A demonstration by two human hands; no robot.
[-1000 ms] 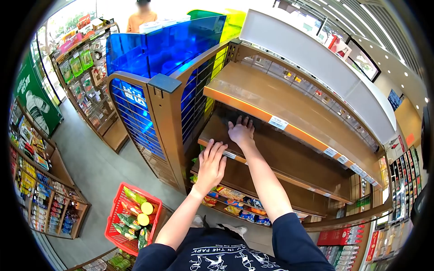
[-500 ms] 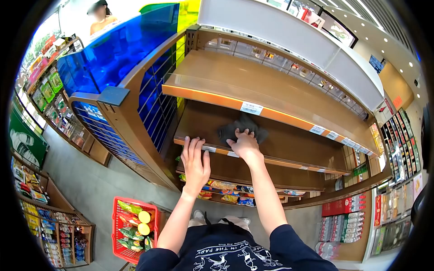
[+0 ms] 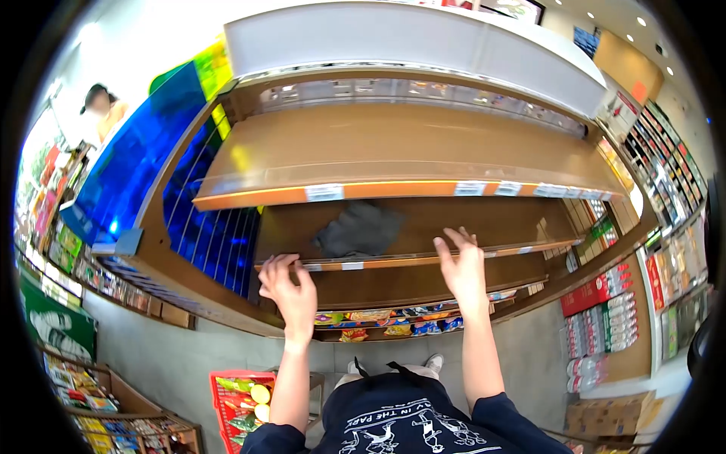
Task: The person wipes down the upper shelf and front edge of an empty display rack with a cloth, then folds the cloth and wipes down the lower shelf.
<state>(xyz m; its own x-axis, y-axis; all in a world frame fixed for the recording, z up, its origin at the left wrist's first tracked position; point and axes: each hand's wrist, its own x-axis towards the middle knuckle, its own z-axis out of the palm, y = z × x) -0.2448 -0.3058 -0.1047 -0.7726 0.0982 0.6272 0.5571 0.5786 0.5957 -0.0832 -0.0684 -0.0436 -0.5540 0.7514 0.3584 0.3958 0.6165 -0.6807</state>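
A dark grey cloth (image 3: 359, 229) lies crumpled on the brown middle shelf (image 3: 431, 219), left of its centre. My left hand (image 3: 291, 295) is at the left front edge of that shelf, fingers apart and bent, holding nothing. To the right of the cloth, my right hand (image 3: 463, 268) hovers at the shelf's front edge with its fingers spread and nothing in it. Above both hands is the upper shelf (image 3: 416, 144), with an orange front strip and white price labels.
A red basket (image 3: 219, 408) with packets and yellow-topped items stands on the floor at lower left. Snack bags (image 3: 397, 330) fill the lowest shelf. Blue panels (image 3: 136, 174) flank the rack. Bottle packs (image 3: 601, 325) stand right. A person (image 3: 106, 110) is beyond.
My right hand has let go of the cloth and moved right, leaving it on the shelf. My left hand stays near the shelf's front edge. The view has swung to the right.
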